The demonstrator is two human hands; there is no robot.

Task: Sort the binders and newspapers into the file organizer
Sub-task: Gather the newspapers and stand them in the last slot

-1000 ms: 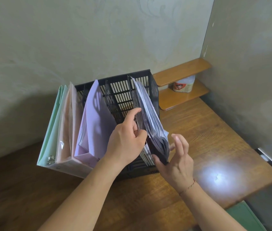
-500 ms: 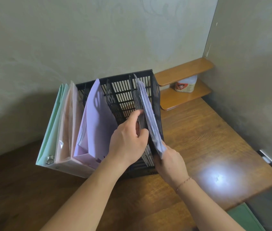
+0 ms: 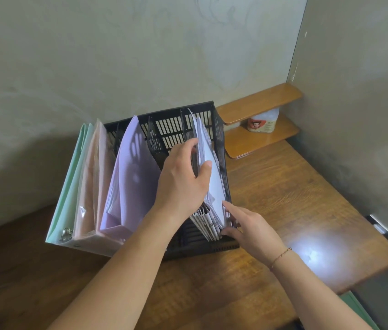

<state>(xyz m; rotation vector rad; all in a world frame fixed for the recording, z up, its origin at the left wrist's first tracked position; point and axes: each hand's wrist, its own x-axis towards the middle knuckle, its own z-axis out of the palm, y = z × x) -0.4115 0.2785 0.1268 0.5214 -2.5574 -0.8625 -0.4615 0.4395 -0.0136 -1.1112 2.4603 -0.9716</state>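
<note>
Your black file organizer [image 3: 176,125] stands on the wooden table [image 3: 295,186] against the wall, open front towards you, its slots running from you to the wall. Three binders fill its left side: a green binder [image 3: 69,186], a pink binder [image 3: 90,177] and a lilac binder [image 3: 131,177]. Each stands on its lower edge with its spine low at the front and its long axis sloping up and back to the wall.

The change is in the rightmost slot. A second ago the newspapers [image 3: 208,172] leaned out to the right, clear of the side wall, with your right hand spread beneath them. They now stand inside that slot, close against the right wall, long axis parallel to the binders, folded edges facing you. I judge the insertion all but complete; only squaring remains.

Your left hand [image 3: 183,182] is closed around the top edge of the newspapers, thumb on the right face, fingers hidden behind. Your right hand [image 3: 250,227] is loosely open and holds nothing; its fingertips [image 3: 226,204] press the front edge of the bundle.
</note>
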